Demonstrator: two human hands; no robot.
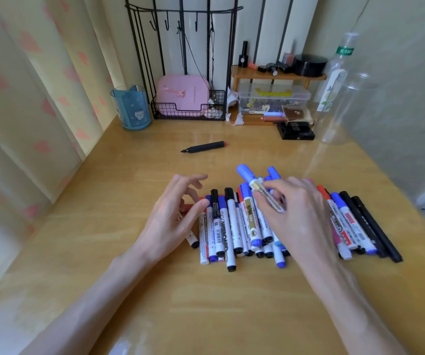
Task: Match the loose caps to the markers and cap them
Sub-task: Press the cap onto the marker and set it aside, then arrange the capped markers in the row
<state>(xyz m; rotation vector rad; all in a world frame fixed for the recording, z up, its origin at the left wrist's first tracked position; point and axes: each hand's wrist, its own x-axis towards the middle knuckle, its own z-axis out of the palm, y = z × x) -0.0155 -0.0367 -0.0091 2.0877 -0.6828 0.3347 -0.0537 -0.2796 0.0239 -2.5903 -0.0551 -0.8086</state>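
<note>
Blue marker (251,179) pinched by right fingers (283,184), apparently just above pile (228,226)

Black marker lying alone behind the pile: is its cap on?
No, the black marker lies with its bare writing tip showing at its left end, apart from the pile of markers.

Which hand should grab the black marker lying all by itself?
Probably the left hand: it is open, holds nothing, and sits closer to the black marker. The right hand is busy gripping a blue-capped marker above the pile.
</note>
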